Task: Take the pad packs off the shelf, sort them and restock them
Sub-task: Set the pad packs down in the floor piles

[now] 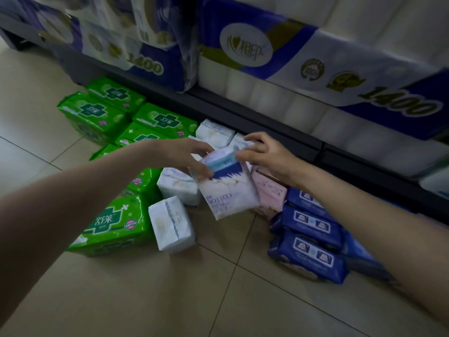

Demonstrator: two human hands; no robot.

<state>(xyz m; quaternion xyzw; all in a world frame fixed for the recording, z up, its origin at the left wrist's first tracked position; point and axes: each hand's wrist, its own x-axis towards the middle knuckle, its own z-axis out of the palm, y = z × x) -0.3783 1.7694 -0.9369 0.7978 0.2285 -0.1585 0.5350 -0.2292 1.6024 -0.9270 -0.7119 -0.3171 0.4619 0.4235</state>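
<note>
Left hand (187,152) and right hand (264,154), close together at frame centre, both clamped on the top edge of one white pad pack (228,190), held upright above the tiled floor (170,300), probably for a label check before sorting. Grouped by colour around it, seemingly as sorted piles: white packs (171,226) at 7 o'clock, green packs (114,224) from 8 to 10 o'clock, pink pack (269,193) at 3 o'clock, blue packs (308,254) at 4 o'clock. At 12 o'clock, shelf (243,113) stacked with tissue-roll bundles (315,69); restocking apparently not yet begun.

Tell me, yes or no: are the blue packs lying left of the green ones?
No: the blue packs lie on the floor at the right, the green packs at the left.
</note>
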